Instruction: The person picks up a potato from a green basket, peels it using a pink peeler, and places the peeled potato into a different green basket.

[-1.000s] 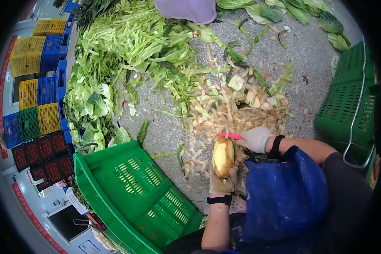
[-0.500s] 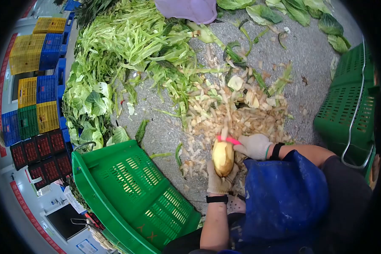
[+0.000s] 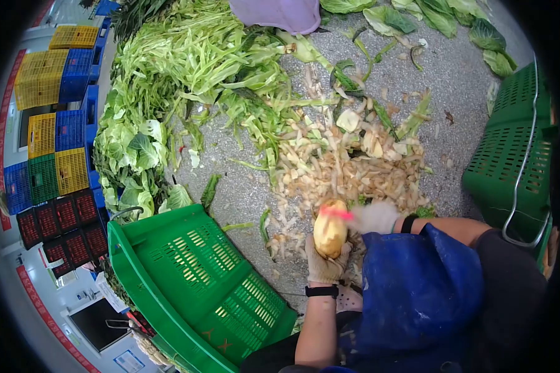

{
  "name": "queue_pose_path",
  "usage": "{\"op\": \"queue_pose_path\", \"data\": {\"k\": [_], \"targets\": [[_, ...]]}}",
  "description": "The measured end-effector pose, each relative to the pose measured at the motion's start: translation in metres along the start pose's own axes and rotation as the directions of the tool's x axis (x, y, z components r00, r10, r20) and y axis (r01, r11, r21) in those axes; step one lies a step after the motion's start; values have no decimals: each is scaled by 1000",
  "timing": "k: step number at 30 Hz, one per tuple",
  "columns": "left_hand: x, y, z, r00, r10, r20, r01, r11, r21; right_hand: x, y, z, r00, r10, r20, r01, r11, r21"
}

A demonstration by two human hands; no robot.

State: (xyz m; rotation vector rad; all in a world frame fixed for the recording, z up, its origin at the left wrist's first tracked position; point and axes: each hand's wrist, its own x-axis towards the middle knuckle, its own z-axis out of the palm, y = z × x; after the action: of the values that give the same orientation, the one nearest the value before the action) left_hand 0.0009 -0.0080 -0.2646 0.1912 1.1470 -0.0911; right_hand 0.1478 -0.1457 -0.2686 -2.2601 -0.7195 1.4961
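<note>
A partly peeled potato (image 3: 330,235), yellow with brown patches, stands upright in my left hand (image 3: 325,264), whose gloved fingers wrap round its lower end. Beside its top, my gloved right hand (image 3: 377,217) is blurred by motion and grips a pink peeler (image 3: 337,214), which lies against the upper part of the potato. Just beyond both hands, a wide heap of pale and brown peelings (image 3: 354,168) covers the grey ground.
Close on the left stands a green crate (image 3: 199,280); another green crate (image 3: 510,130) with a metal handle is at the right. Leafy green scraps (image 3: 193,62) pile up at the upper left, near a purple container (image 3: 280,13). Stacked coloured crates (image 3: 40,78) line the far left.
My right hand and the peeler have shifted slightly, the peeler now across the potato's upper part. The long strip of peel above the potato is gone from there.
</note>
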Motion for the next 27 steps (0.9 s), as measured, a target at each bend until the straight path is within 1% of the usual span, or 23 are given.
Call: {"op": "queue_pose_path", "data": {"k": [1,2,4,5,6,7,8,10,11,12,14,15,16,17,18,19,21,22,23,24,26,27], "targets": [[-3,-2,0,999,37,15,-37,999,6,12,16,-7,999,-38,-29,39,999,27],[-6,-2,7,999,37,19,-37,999,10,17,21,-11,998,-31,-53,30,999,-24],[-13,-5,19,991,100,-90,-91,990,105,12,22,-9,994,-70,-88,66,996,-52],[-8,-1,8,991,99,-88,-90,991,101,8,18,-9,994,-69,-87,64,996,-57],[4,6,-14,991,134,9,-127,913,387,4,11,-9,993,-100,-63,98,994,-42],[4,9,-19,985,136,103,-170,752,636,0,7,-7,991,-130,-33,129,991,-18],[5,7,-25,987,130,91,-158,753,639,-3,6,-3,992,-126,-23,126,992,-9],[9,10,-26,978,199,63,-184,686,704,-3,2,-6,999,-20,31,21,999,-37],[9,9,-26,969,242,40,-201,688,697,5,14,-7,999,5,-46,-5,1000,11],[9,6,-26,969,243,44,-204,687,697,5,19,-8,999,5,-49,-4,1000,10],[7,0,-23,930,365,34,-251,567,785,0,18,-15,992,-79,-100,76,996,-36],[6,-3,-24,932,362,27,-245,571,783,-5,13,-13,994,-89,-64,88,996,-10],[8,-6,-23,918,396,-1,-252,586,771,-7,6,-12,994,-86,-60,86,996,-17],[9,-9,-23,903,428,-32,-255,597,761,-11,1,-8,998,-63,8,63,998,-25],[9,-11,-23,904,426,-33,-254,598,761,-13,-2,-6,997,-40,73,43,999,-32],[9,-11,-24,898,439,-27,-258,575,777,-6,4,-10,999,-5,33,6,999,-40],[8,-9,-23,887,462,-17,-268,545,795,4,23,-16,1000,-8,8,8,998,-58],[9,-9,-21,879,476,3,-274,501,821,6,25,-21,1000,-2,-19,0,997,-77],[9,-10,-22,873,487,13,-271,463,844,0,18,-17,999,-3,-35,2,999,-33],[7,-13,-27,877,480,-1,-257,472,843,-7,14,-5,1000,3,-20,-4,1000,-31],[16,-12,-31,922,387,-11,-277,679,680,-12,12,5,997,-81,-7,81,996,38],[18,-12,-33,922,386,-9,-277,677,682,-5,15,7,998,45,-42,-43,998,36]]}}
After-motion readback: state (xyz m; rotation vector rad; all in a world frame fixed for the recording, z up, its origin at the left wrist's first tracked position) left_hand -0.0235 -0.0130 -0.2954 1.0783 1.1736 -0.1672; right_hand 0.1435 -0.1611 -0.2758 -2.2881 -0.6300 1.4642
